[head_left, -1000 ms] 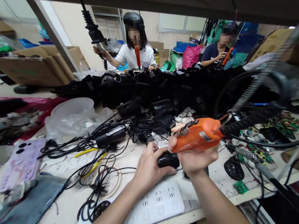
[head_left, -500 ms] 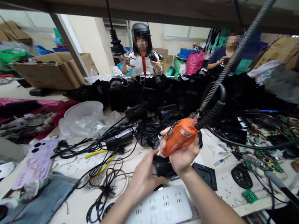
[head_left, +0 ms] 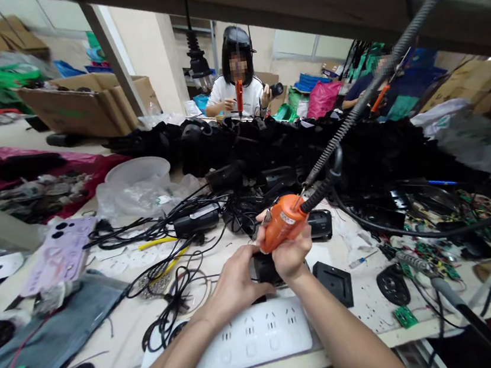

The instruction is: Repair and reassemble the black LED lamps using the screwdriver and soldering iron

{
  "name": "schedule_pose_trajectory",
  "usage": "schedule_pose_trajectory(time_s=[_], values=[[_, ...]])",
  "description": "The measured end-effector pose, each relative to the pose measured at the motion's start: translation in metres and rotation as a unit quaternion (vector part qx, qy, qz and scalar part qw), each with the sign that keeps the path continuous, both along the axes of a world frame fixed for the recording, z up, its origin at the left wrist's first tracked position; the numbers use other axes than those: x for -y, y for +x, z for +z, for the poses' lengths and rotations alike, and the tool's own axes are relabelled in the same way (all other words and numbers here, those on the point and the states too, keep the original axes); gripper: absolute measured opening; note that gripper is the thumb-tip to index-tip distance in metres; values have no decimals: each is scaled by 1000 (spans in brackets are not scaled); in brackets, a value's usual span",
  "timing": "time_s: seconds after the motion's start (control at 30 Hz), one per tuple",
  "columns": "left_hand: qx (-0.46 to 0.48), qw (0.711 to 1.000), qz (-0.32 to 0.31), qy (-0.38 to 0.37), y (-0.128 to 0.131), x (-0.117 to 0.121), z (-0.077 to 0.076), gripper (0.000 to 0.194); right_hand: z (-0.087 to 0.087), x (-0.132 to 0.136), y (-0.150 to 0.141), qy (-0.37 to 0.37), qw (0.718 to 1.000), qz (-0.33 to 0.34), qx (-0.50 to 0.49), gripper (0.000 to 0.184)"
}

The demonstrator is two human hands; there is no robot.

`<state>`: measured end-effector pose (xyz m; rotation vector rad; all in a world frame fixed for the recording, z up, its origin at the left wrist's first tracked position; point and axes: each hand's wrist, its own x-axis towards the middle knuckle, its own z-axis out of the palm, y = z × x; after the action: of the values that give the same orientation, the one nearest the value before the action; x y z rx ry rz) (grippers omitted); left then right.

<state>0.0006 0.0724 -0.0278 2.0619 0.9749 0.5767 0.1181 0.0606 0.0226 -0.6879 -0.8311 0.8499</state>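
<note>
My right hand (head_left: 289, 256) is wrapped round an orange electric screwdriver (head_left: 281, 228), tilted with its tip pointing down-left; a coiled grey cable (head_left: 376, 84) runs from its back up to the right. My left hand (head_left: 235, 284) grips a small black plastic housing (head_left: 265, 268) on the bench, right under the screwdriver's tip. Both hands are close together above a white power strip (head_left: 251, 338).
Tangled black cords (head_left: 171, 276) and a long heap of black parts (head_left: 267, 145) cover the bench. A purple phone case (head_left: 59, 254), a clear tub (head_left: 137, 173), a black plate (head_left: 335, 280) and green circuit boards (head_left: 433, 253) lie around. Two people work across the bench.
My right hand has tipped the screwdriver from lying sideways to pointing down and brought it left and lower onto the black housing. My view has shifted; the left hand keeps its grip.
</note>
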Motion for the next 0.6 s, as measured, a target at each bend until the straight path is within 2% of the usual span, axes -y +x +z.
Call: schedule_pose_trajectory(time_s=[0.17, 0.27, 0.4, 0.6], values=[[18, 999, -15, 24, -1, 0, 3, 52, 25, 35, 5, 3, 999, 25, -21, 67], [5, 999, -13, 31, 0, -1, 4, 50, 31, 59, 7, -17, 999, 46, -9, 68], [5, 999, -13, 35, 1, -2, 3, 51, 23, 68, 5, -52, 998, 35, -11, 63], [-1, 1000, -10, 28, 1, -2, 5, 43, 9, 56, 1, -51, 998, 38, -6, 64]])
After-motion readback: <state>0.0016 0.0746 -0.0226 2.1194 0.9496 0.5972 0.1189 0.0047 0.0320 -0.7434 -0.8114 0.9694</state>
